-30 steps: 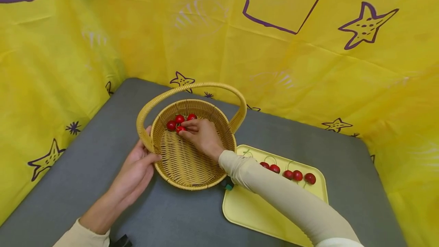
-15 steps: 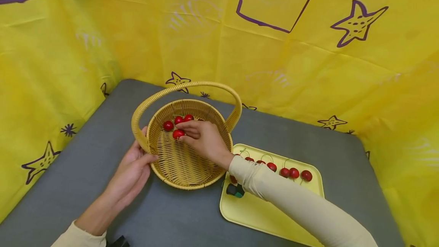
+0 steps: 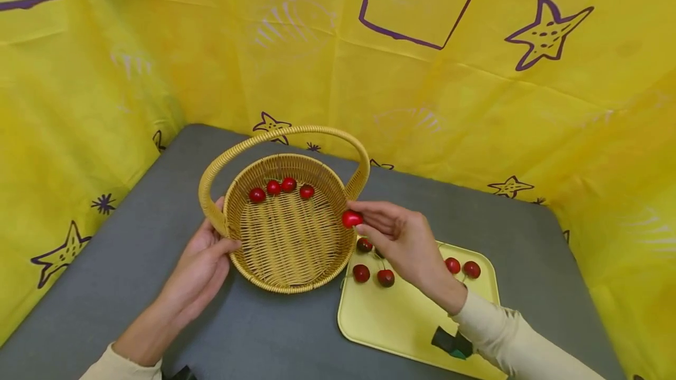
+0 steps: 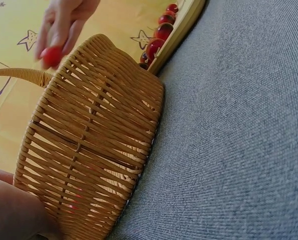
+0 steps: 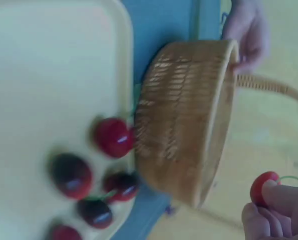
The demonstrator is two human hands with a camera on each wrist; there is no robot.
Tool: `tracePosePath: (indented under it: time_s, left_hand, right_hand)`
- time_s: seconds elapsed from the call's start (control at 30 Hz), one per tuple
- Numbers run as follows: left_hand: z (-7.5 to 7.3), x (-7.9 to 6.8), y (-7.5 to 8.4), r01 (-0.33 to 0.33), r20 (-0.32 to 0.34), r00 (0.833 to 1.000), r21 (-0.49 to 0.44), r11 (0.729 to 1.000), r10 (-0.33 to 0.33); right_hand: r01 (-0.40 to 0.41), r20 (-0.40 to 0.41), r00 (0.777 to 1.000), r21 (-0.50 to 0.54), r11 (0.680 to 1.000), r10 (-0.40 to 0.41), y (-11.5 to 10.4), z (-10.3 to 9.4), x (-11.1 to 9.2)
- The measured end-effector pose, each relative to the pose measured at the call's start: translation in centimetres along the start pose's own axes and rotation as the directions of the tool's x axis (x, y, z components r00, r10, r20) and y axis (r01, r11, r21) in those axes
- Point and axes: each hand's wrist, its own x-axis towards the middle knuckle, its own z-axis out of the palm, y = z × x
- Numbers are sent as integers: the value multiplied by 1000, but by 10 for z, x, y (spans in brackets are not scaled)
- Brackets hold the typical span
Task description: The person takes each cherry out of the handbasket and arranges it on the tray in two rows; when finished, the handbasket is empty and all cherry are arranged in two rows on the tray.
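A round wicker basket [image 3: 293,239] with a tall arched handle stands on the grey table, several red cherries [image 3: 289,185] lying along its far inner side. My left hand [image 3: 198,263] grips the basket's left rim beside the handle's base, thumb over the edge. Between thumb and fingertips my right hand [image 3: 409,245] pinches one red cherry [image 3: 352,219] at the basket's right rim. The right wrist view shows a green stem on this cherry [image 5: 263,189]. More cherries [image 3: 361,273] lie on a pale yellow tray [image 3: 391,327] below the right hand, some hidden behind it.
The tray sits close against the basket's right side. Yellow cloth [image 3: 222,63] printed with purple starfish surrounds the grey table [image 3: 253,333] at the back and sides. A dark band [image 3: 451,342] shows by the right sleeve.
My right hand has moved right from inside the basket to its right rim, carrying the pinched cherry. The left hand keeps its grip on the basket.
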Motion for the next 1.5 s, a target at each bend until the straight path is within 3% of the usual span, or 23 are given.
tracePosePath:
  time_s: [0.13,0.27,0.4,0.67,1.07,1.5]
  left_hand:
    - [0,0,0,2,1,1000,-5,1000,-2]
    - [-2,-1,1,7,-2,1000,-7,1000,-7]
    - [-3,0,2,4,0,1000,-8,1000,-4]
    - [-4,1,1,5,8,1000,-12,1000,-5]
    - [-2,2,2,-2,10,1000,-14,1000,2]
    - [-2,3,-2,-6,33,999,-36,999,7]
  right_hand:
    - [3,-96,995,-8,1000,-4,12,-27,-27]
    - [-52,-191,981,-26,998,46,27,-39,-51]
    - [-112,-240,965,-25,993,103,42,-40,-70]
    - [-177,-259,952,-32,984,163,68,-34,-96]
    - [-283,-300,920,-66,957,251,87,-26,-113]
    - [-328,-279,914,-84,941,294,96,-25,-118]
